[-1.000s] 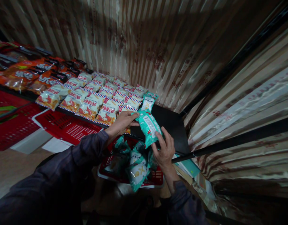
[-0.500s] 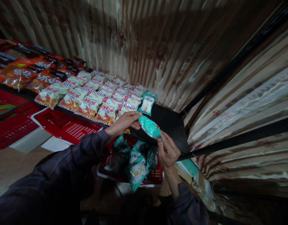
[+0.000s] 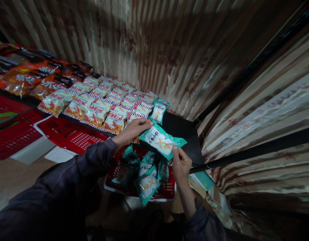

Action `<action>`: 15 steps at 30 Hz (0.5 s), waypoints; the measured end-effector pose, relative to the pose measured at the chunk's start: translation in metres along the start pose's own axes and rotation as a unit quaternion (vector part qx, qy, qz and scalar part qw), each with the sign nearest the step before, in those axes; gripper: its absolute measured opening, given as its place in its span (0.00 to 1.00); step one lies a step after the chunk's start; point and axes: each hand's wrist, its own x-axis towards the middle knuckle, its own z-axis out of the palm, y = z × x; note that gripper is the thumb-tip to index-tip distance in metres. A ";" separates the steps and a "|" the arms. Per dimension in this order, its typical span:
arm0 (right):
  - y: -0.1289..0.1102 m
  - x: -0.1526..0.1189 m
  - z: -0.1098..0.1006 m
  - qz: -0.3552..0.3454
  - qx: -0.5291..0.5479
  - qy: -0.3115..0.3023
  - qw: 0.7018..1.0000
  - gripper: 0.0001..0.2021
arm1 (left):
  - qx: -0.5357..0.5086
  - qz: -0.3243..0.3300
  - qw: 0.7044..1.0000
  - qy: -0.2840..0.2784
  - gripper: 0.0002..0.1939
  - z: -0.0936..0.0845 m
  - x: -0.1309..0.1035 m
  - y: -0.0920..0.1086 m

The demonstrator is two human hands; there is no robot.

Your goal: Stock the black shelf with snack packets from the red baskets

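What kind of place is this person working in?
Probably a small shop: rows of red-and-white snack packets on a black shelf, a red plastic basket of teal snack bags below.

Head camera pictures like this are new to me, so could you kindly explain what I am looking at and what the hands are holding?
This is one view from a camera worn on a person's head, looking forward and down, so both arms in dark sleeves are the wearer's own. The left hand and the right hand grip opposite ends of a teal snack packet, printed side up, above the black shelf. One teal packet on the shelf lies beside rows of white-and-red snack bags, with orange bags further left. Below the hands, a red basket holds more teal packets. Behind is a striped wall.
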 end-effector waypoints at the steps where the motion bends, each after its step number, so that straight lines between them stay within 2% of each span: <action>1: 0.000 0.000 0.001 0.016 0.016 -0.007 1.000 0.24 | -0.008 -0.005 1.000 0.010 0.22 0.000 0.000 0.000; 5: 0.006 0.003 0.003 0.048 0.066 -0.015 0.997 0.23 | -0.014 -0.022 0.999 0.042 0.22 -0.002 0.002 -0.002; 10: 0.015 0.002 0.008 0.064 0.106 -0.019 0.992 0.21 | -0.028 -0.034 0.999 0.023 0.20 -0.001 0.002 -0.003; 15: 0.016 0.001 0.014 0.092 0.130 -0.036 0.987 0.19 | -0.062 -0.022 0.996 0.060 0.19 0.002 0.002 -0.004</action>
